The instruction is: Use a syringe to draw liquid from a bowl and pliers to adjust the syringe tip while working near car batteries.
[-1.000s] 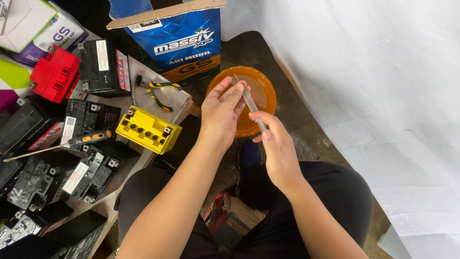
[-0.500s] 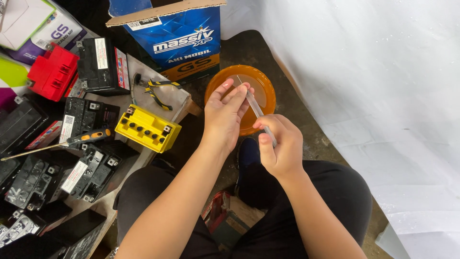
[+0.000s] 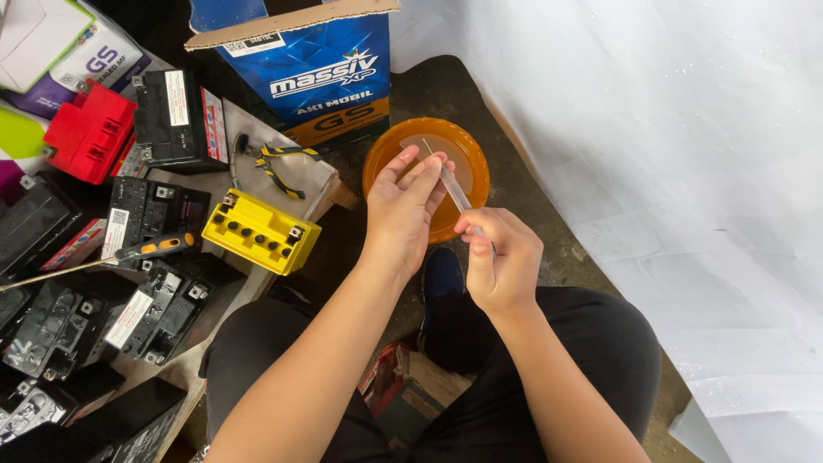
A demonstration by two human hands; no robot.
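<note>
Hands w/ clear thin tube (image 3: 452,183) over orange bowl (image 3: 467,163): right hand (image 3: 501,257) pinches lower end, left hand (image 3: 403,210) fingers curled round upper part. Best kept above bowl, grip light, tube steady.

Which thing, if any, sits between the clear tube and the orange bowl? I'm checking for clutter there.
Nothing visible does. The tube, held by both the left hand and right hand, hangs directly over the bowl.
</note>
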